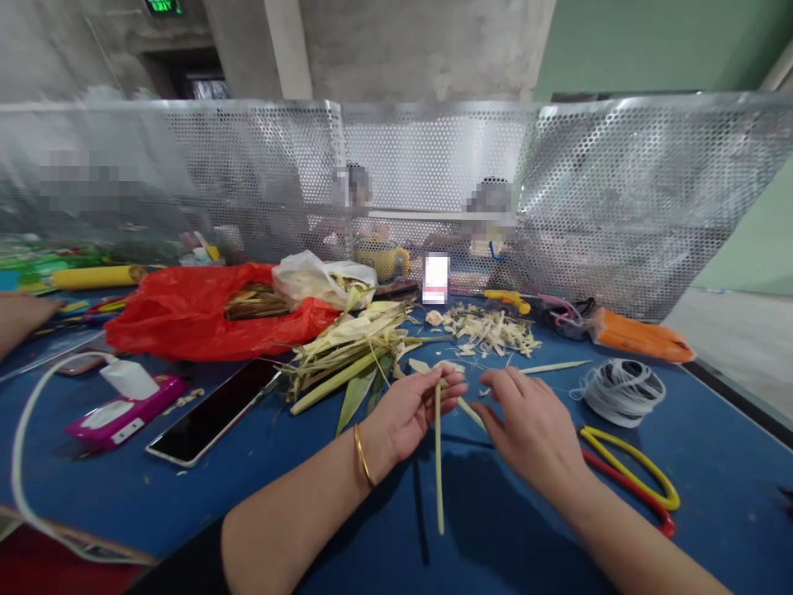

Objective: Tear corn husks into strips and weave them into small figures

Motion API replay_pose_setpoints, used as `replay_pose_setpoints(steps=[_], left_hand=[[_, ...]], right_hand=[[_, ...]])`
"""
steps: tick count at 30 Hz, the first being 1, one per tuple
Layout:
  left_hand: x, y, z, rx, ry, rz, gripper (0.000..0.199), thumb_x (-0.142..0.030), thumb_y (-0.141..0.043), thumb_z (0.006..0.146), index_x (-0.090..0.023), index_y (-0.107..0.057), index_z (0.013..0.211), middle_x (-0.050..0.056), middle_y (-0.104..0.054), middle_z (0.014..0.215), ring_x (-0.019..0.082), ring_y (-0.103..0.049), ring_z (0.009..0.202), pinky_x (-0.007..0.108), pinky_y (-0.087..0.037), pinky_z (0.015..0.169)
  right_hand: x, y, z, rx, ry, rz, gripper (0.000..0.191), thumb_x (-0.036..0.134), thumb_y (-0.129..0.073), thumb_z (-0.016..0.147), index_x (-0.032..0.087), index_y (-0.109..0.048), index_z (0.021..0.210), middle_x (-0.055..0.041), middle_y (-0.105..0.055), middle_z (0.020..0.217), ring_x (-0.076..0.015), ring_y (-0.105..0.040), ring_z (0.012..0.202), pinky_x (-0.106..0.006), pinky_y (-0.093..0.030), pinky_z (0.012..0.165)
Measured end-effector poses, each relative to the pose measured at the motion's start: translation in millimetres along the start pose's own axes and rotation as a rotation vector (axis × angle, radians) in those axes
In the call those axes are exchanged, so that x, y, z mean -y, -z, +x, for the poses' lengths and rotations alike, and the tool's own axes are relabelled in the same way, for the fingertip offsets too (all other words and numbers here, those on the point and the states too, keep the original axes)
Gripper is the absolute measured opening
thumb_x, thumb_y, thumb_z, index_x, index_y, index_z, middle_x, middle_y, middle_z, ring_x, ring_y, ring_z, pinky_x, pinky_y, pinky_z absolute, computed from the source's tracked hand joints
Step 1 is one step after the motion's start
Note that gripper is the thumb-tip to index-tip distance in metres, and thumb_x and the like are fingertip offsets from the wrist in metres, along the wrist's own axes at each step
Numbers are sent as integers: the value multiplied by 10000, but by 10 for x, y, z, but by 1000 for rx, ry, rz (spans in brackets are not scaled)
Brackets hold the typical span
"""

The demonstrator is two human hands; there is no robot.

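Observation:
My left hand (412, 409) is closed, palm up, around a thin pale green plant stalk (439, 463) that hangs down toward me. More pale husk-like strips (437, 366) stick out past its fingertips. Just to the right is my right hand (536, 417), fingers bent and thumb apart from them, with no object visible in its grasp. Another pale strip (471, 413) slants from the left fingers to beside the right thumb. Beyond both hands lie a bundle of dried husks and leaves (356, 351) and a heap of short cut pieces (492, 330).
On the blue table (248, 504) are a black-screened phone (216, 411), a purple power strip (127, 413), and a red plastic bag (179, 318). At right lie a thread roll (624, 392) and scissors with red-and-yellow handles (650, 467). A perforated metal screen (427, 157) stands behind; another person's arm (25, 318) shows at left.

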State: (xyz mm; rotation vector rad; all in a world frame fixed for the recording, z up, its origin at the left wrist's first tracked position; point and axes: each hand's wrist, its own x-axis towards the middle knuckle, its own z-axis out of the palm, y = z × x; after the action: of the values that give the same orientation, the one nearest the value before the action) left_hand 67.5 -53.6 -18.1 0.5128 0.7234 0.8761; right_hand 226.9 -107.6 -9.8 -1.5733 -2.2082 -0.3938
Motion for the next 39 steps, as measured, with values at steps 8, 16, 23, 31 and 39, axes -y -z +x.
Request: replay_pose_setpoints(steps=[8, 16, 23, 31, 39], left_hand=[[63, -39, -36, 36, -13, 71, 130, -184, -589, 854, -84, -668, 882, 109, -721, 862, 122, -680, 696, 178, -539, 622], [82, -91, -112, 131, -88, 261, 185, -250, -620, 836, -90, -683, 906, 118, -725, 818, 124, -669, 583, 178, -513, 525], [50, -51, -89, 185, -25, 198, 137, -207, -633, 811, -109, -698, 883, 89, -717, 862, 68, -602, 537, 147, -466, 471], [-58, -7, -2, -81, -269, 406, 187, -302, -693, 730, -119, -698, 695, -3, -590, 517, 31, -360, 350, 168, -224, 340], [-3, -9, -68, 141, -156, 669, 260, -383, -677, 732, -127, -660, 695, 30, -645, 580, 66, -474, 389, 169, -296, 356]], right_hand=[[160, -16, -41, -8, 502, 261, 211, 167, -415, 932, 201, -622, 901, -54, -641, 848, -181, -565, 846, -344, -405, 839], [-109, -158, 80, -107, -708, 1152, 321, 485, -620, 769, 180, -596, 672, -34, -644, 631, -172, -607, 595, -310, -497, 608], [-2, -200, 71, 347, -909, 1447, 281, 434, -609, 780, 166, -555, 719, 19, -612, 559, -104, -567, 359, -191, -413, 345], [25, 82, 95, 335, -564, 1483, 340, 304, -600, 776, 211, -579, 1102, -26, -701, 817, -130, -648, 556, -218, -486, 468], [-43, 54, 62, 2, -134, 1006, 169, 304, -563, 845, 223, -712, 853, -42, -678, 792, -184, -629, 759, -303, -485, 716]])
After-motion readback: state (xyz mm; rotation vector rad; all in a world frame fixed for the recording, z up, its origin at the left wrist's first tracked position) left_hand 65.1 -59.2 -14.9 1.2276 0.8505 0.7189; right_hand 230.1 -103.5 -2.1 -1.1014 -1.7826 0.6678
